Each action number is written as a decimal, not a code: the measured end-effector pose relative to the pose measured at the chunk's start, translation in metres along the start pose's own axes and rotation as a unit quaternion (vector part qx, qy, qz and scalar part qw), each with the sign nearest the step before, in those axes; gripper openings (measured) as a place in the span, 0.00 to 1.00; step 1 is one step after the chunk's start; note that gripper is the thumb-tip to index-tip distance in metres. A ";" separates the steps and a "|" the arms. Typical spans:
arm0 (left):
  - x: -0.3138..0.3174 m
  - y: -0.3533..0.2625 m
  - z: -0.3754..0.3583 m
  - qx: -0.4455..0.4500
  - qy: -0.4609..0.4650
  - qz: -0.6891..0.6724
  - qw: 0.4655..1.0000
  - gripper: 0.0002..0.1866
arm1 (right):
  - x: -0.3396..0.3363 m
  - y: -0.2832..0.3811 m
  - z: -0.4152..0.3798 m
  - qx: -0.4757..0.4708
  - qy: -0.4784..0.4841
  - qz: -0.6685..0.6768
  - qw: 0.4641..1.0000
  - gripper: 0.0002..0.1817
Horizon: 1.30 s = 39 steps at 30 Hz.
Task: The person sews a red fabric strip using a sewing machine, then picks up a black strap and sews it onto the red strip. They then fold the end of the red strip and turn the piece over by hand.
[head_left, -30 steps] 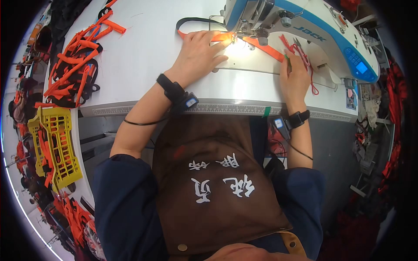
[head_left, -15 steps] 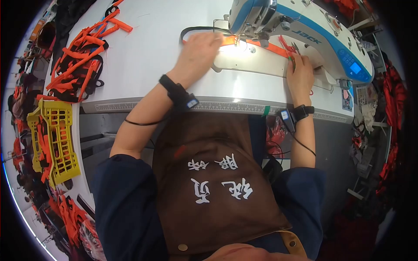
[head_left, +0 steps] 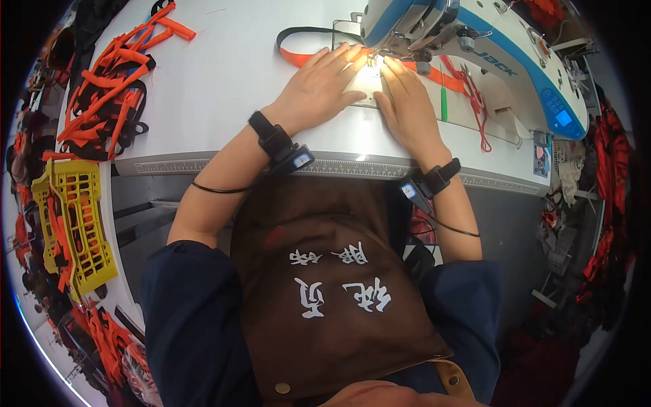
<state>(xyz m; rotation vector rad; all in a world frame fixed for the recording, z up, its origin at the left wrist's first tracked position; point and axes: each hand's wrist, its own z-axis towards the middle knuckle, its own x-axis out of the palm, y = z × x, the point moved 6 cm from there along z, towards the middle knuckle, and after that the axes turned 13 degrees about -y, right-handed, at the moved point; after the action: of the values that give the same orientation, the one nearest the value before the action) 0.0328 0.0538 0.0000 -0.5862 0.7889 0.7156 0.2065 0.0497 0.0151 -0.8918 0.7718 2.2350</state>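
- The orange strap [head_left: 295,59] runs sideways under the left hand's [head_left: 322,91] fingertips, pokes out past them on the left, and bends into a black band [head_left: 305,30] above them.
- The left fingers lie flat and near each other, with the thumb out wide; they press on the strap and do not pinch it.
- The right hand's [head_left: 410,108] fingers lie flat and close too, thumb apart. Their tips are at the strap, but I cannot tell how much they touch it.
- More strap comes out to the right of the right fingers.
- Between the two hands' fingertips is the bright spot under the machine [head_left: 475,47].
- A green stick [head_left: 444,105] lies just right of the right fingers, and scissors [head_left: 475,96] lie past it.
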 end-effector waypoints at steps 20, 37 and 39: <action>-0.003 -0.001 0.001 0.028 -0.033 0.004 0.999 0.33 | 0.007 0.000 -0.004 0.009 0.025 -0.017 0.999 0.27; 0.000 0.001 -0.001 0.011 0.013 0.008 1.000 0.37 | 0.005 0.000 -0.003 0.004 0.019 -0.018 1.000 0.26; 0.000 0.001 0.000 0.017 0.001 0.008 1.000 0.36 | 0.005 0.000 -0.003 0.005 0.020 -0.017 1.000 0.27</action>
<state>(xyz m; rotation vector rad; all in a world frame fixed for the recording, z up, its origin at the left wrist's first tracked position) 0.0322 0.0541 -0.0004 -0.5500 0.8080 0.7152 0.2047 0.0488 0.0094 -0.9419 0.7789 2.1873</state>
